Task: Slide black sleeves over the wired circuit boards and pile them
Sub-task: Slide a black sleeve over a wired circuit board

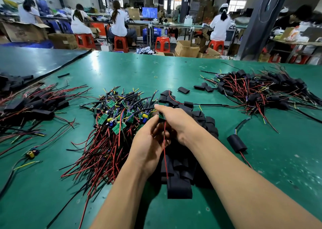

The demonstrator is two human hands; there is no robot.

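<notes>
Circuit board [162, 117] in hand is bare: green edge showing, no sleeve on it yet. It's held just above the near-centre of the table [174, 68], between both hands.

Right hand [176, 120] pinches the board from the far side, fingers curled onto it and one finger reaching out past its top. Left hand [149, 141] sits just near of it, fingers curled round the board's red wire [164, 152], which hangs down toward the near edge. There's something dark inside the left fingers; can't tell if that's a sleeve already being started.

Progress, judging by the piles:
- done: sleeved pile [261, 92] far right is sizeable, a second sleeved pile [34, 105] sits at left, and one stray sleeved unit [237, 143] lies alone just right of the right forearm
- left: bare-board heap [118, 117] is a big tangle of boards and red/black leads, touching the left hand's left side

I'd call it roughly midway, with lots to go.

Empty sleeves stack [179, 188] lies directly under both hands, so the next sleeve is within easy reach. A few loose sleeves are scattered further out toward the far right pile.

Step in hand: sleeve this board, then toss it on a done pile.
</notes>
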